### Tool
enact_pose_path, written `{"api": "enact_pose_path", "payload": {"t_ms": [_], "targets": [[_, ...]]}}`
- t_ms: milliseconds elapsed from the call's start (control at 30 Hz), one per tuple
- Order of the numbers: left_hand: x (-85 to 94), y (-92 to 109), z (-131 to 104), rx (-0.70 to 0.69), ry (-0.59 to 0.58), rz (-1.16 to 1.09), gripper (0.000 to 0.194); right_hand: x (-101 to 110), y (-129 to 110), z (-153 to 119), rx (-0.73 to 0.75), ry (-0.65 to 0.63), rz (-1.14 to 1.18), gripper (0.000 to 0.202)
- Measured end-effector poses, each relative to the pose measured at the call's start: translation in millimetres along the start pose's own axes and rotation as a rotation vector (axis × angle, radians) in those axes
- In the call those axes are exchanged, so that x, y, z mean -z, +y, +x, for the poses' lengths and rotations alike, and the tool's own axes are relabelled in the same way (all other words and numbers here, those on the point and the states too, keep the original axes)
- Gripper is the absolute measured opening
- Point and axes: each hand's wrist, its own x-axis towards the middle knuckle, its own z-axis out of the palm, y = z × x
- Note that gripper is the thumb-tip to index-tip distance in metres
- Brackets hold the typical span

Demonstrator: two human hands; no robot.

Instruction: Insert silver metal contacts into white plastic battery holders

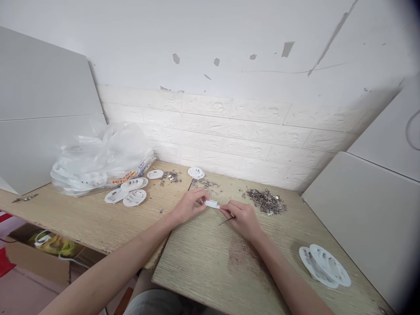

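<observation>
Between my two hands, above the wooden table, is a small white plastic piece [212, 204], seen nearly edge-on. My left hand [192, 204] pinches its left end with thumb and fingertips. At its right end, the fingers of my right hand [241, 217] are closed on the piece. A thin dark pointed tool [227, 221] also sticks out from under my right hand's fingers toward the lower left; its kind cannot be made out. Small metal parts [210, 184] lie scattered just behind my left hand. A larger heap of metal parts [267, 201] sits beyond my right hand.
Round white plastic plates [134, 197] lie at left, another plate [196, 173] by the wall, and two overlapping plates [330, 269] at front right. A filled plastic bag [105, 159] stands at back left. Grey boards [367, 218] flank the table. A cardboard box [39, 258] is below.
</observation>
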Motion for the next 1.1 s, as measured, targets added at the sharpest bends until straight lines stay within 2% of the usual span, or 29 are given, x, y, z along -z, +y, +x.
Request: {"api": "enact_pose_path", "payload": {"t_ms": [267, 667, 1100], "targets": [[-0.1, -3.9, -0.1, 0.003, -0.042, 0.018, 0.013, -1.0, 1.2, -0.8, -0.029, -0.037, 0.028, 0.02], [0.1, 1.0, 0.1, 0.004, -0.026, 0.137, 0.017, -0.5, -0.8, 0.9, -0.048, -0.044, 0.073, 0.017], [-1.0, -2.4, -0.2, 0.041, -0.014, 0.024, 0.011, 1.7, -3.4, 1.6, -0.111, -0.091, 0.089, 0.018]]}}
